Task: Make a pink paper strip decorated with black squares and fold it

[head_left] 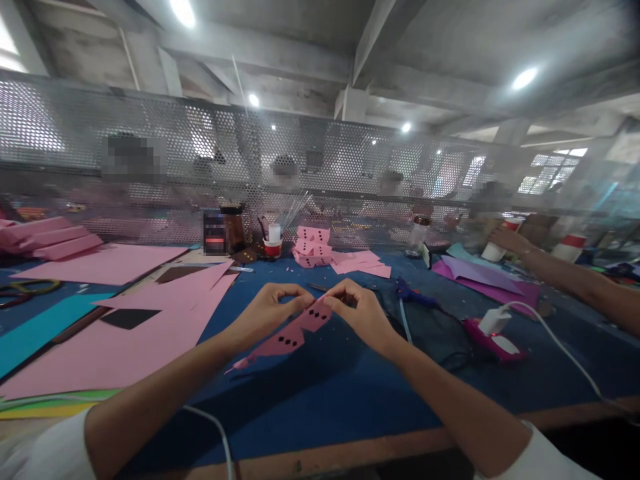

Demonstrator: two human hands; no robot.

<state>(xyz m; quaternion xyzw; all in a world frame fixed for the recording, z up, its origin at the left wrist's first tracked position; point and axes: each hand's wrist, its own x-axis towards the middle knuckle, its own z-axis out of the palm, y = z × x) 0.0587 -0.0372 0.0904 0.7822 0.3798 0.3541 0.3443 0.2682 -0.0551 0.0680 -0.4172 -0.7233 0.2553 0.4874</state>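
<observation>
Blue counter; clock centred on the hands. Large pink sheets at 9 o'clock. Left grip and right grip: both closed, thumb and finger pinching upper end of a dotted pink strip, which hangs toward 7 o'clock, above counter. Blue glue gun at 2–3 o'clock; dotted pink pieces at 12. Judgement: step in hand is shaping or aligning strip's end; next move calls for steady fingertips, edges even, thin paper uncrushed.
</observation>
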